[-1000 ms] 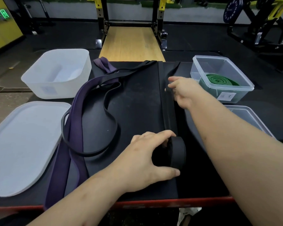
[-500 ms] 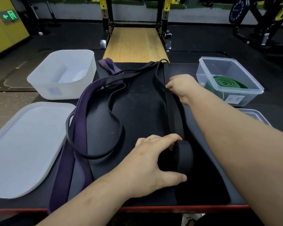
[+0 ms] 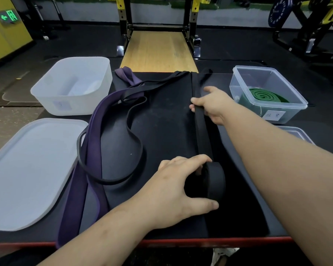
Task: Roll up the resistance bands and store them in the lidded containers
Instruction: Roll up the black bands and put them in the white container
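On the black table top [image 3: 167, 121], head view, near edge: the left hand [image 3: 173, 181] grips the rolled end [image 3: 215, 181] of a wide black band [image 3: 201, 139]. Its fingers curl over the top of the coil and the thumb lies along the near side. The coil stands on edge on the table.

From the coil, the unrolled length runs straight away toward the far edge. The right hand [image 3: 211, 106] holds this length partway along, fingers curled round it, and the band looks raised a little off the surface there.

Left of centre, a purple band [image 3: 90, 150] lies loose and unrolled, trailing from the far edge to the near edge. A thin black band [image 3: 136, 139] loops across it, also unrolled.

Far right, a clear container [image 3: 236, 87] stands open with a coiled green band [image 3: 263, 96] inside. A clear lid [image 3: 296, 132] lies just in front of it, partly hidden by the right forearm.

Far left, a white tub [image 3: 75, 104] stands open, and I cannot tell whether anything is in it. A frosted lid [image 3: 27, 169] lies flat in front of it.

Beyond the table, a wooden platform [image 3: 158, 50] sits on the floor.
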`<state>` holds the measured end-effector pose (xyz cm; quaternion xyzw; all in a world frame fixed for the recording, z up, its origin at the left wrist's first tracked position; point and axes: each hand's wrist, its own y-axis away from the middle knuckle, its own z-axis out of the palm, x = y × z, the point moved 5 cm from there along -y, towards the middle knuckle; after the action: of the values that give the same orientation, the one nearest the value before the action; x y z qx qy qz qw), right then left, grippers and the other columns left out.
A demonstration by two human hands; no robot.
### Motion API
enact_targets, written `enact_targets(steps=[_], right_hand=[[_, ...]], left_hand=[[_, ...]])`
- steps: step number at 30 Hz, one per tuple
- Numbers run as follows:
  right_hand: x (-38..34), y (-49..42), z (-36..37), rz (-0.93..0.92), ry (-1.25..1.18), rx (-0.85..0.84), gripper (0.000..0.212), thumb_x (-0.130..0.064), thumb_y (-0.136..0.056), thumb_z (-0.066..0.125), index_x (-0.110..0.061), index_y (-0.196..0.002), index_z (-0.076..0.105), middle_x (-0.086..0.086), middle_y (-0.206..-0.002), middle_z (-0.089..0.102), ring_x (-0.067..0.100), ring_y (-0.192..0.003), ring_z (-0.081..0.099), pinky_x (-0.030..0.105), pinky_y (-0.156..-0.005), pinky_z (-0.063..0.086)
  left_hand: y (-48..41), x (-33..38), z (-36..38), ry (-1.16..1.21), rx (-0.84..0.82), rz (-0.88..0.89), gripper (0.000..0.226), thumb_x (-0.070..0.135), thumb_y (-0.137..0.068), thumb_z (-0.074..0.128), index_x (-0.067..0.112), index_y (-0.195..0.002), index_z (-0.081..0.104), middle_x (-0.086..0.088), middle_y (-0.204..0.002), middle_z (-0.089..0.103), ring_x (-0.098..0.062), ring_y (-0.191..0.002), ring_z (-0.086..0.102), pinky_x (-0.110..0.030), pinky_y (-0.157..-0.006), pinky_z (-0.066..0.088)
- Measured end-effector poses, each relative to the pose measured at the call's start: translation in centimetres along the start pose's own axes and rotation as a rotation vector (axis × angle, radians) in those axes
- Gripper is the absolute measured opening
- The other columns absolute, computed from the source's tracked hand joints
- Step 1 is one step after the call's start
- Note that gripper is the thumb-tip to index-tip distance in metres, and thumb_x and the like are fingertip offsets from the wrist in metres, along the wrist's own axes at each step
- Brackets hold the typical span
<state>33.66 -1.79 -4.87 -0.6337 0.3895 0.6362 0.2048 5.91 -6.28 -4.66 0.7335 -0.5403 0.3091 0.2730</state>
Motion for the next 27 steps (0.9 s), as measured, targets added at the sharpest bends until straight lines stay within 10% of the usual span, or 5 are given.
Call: enact_targets(steps=[3,7,12,17,27], right_hand=[[-1.1,0.3,-1.1,-0.052,0.424,0.136,0.087,-0.026,-0.079,0.079,-0.027,-0.155,0.037,0.007,-0.133,0.059,0.031,-0.106,0.068,0.048,-0.095,0.059],[-1.8,1.3,-1.0,0.02,0.593,0.012,0.04,0.0,-0.092,0.064,-0.022,-0.124,0.054,0.012,-0.11,0.063,0.03,-0.09,0.068,0.046,-0.087,0.062],[-2.5,0.3,-1.2,-0.138,-0.037,-0.084,0.041,0.007,-0.091,0.066,-0.023,-0.119,0.066,0.012,-0.103,0.071,0.023,-0.093,0.069,0.041,-0.09,0.058],[0.2,0.7,-1.4,-0.246,0.922,0.085,0.037,-0.032,-0.096,0.071,-0.029,-0.132,0.066,0.001,-0.127,0.058,0.021,-0.113,0.057,0.03,-0.093,0.045],[1.0,4.8,-1.5,-0.305,1.105,-0.033,0.048,-0.032,-0.106,0.05,-0.032,-0.153,0.046,0.002,-0.157,0.048,0.026,-0.143,0.044,0.035,-0.117,0.034]], left_hand=[[0.0,0.0,0.0,0.001,0.004,-0.001,0.076,0.061,-0.075,0.079,0.065,-0.135,0.033,0.03,-0.124,0.048,0.001,-0.129,0.036,-0.026,-0.108,0.038],[0.1,-0.1,0.0,0.002,0.01,0.005,0.075,0.061,-0.075,0.079,0.065,-0.135,0.033,0.031,-0.124,0.048,0.002,-0.128,0.036,-0.025,-0.108,0.037],[0.1,-0.1,-0.3,0.017,0.059,0.011,0.075,0.061,-0.074,0.08,0.068,-0.132,0.032,0.031,-0.124,0.047,0.001,-0.128,0.039,-0.024,-0.108,0.038],[0.2,0.1,0.1,-0.023,0.023,0.015,0.074,0.064,-0.074,0.078,0.065,-0.133,0.033,0.029,-0.122,0.047,-0.001,-0.126,0.037,-0.027,-0.107,0.04],[0.3,-0.1,0.0,-0.026,0.021,0.026,0.073,0.065,-0.074,0.077,0.063,-0.134,0.035,0.028,-0.12,0.05,0.0,-0.125,0.038,-0.027,-0.106,0.041]])
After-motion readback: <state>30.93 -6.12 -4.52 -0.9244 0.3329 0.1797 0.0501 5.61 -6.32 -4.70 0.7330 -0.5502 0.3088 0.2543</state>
